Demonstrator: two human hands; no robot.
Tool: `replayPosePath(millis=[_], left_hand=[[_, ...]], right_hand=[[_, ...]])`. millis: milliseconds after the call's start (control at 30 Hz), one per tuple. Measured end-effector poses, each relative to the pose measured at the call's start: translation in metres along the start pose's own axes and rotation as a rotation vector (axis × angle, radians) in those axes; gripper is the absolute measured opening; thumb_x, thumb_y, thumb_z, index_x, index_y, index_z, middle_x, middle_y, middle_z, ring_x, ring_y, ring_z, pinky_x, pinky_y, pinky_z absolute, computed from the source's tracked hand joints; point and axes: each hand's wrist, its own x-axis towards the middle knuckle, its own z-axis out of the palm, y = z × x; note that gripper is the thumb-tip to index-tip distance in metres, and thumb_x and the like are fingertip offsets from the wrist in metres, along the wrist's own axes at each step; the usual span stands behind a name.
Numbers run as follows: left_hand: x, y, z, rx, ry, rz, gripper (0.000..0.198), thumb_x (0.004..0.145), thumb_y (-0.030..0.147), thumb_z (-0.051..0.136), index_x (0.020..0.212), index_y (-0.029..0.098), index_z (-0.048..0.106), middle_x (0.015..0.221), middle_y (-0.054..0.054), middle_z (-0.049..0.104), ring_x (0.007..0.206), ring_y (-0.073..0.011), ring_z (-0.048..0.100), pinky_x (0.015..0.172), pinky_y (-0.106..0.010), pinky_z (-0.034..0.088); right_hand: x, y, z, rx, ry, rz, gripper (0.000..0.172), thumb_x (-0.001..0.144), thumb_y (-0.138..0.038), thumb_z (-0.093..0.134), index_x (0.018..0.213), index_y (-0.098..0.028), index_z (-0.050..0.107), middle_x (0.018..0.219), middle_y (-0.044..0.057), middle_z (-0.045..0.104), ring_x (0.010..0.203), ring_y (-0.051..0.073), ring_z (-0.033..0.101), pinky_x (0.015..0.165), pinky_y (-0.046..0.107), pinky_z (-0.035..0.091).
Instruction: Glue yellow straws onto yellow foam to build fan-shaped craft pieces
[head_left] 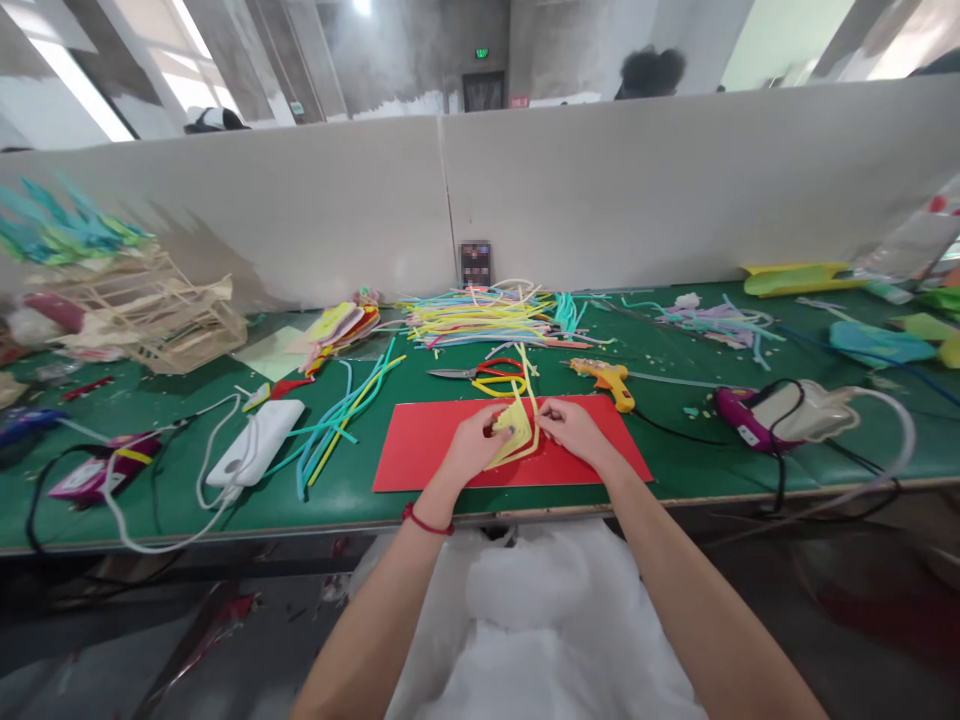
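Note:
Over a red board, my left hand grips a flat yellow piece of bent pipe cleaner, its rows folded close together. My right hand pinches the loose yellow strand at the right side of that piece. One end of the strand sticks up past the fingers, away from me. Just behind the board lie scissors with red and yellow handles. A yellow hot glue gun rests to their right.
A heap of coloured pipe cleaners lies at the back, a phone behind it. Left are loose blue and green stems, a white power bank with cables and a stick frame. A purple device with cords sits right.

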Motion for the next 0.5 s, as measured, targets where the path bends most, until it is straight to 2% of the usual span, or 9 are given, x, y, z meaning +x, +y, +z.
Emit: replayPosePath(millis=[200,300,367,500], left_hand=[[-0.0006,0.0020,-0.0017,0.077,-0.017,0.037,0.031,0.075,0.022,0.057,0.105,0.019,0.063,0.095,-0.003,0.068,0.079,-0.0149,0.058,0.073,-0.026,0.045],[-0.0001,0.0009,-0.0018,0.191,-0.011,0.061,0.015,0.076,0.025,0.056,0.087,0.018,0.063,0.079,0.000,0.064,0.069,-0.0130,0.053,0.065,-0.024,0.041],[0.0007,-0.0006,-0.0015,0.265,-0.002,0.073,0.012,0.077,0.028,0.055,0.078,0.017,0.061,0.071,0.002,0.059,0.064,-0.0120,0.049,0.060,-0.024,0.038],[0.0025,-0.0040,-0.0003,0.306,0.012,0.131,0.013,0.077,0.030,0.058,0.077,0.018,0.060,0.076,0.000,0.061,0.070,-0.0132,0.051,0.065,-0.025,0.039]], right_hand=[[0.0014,0.0050,-0.0016,-0.010,-0.031,-0.010,0.014,0.072,-0.034,0.053,0.069,-0.020,0.052,0.052,-0.005,0.050,0.051,0.011,0.048,0.052,0.024,0.036],[0.0012,0.0056,-0.0027,-0.013,-0.025,-0.012,0.014,0.071,-0.034,0.053,0.069,-0.020,0.052,0.053,-0.005,0.051,0.052,0.011,0.048,0.053,0.025,0.037],[0.0008,0.0055,-0.0030,-0.010,-0.018,-0.021,0.014,0.071,-0.034,0.053,0.068,-0.020,0.052,0.053,-0.005,0.051,0.052,0.012,0.049,0.053,0.025,0.037],[-0.0001,0.0050,-0.0026,-0.003,-0.005,-0.054,0.014,0.070,-0.034,0.053,0.066,-0.021,0.051,0.052,-0.005,0.050,0.051,0.012,0.048,0.052,0.025,0.037]])
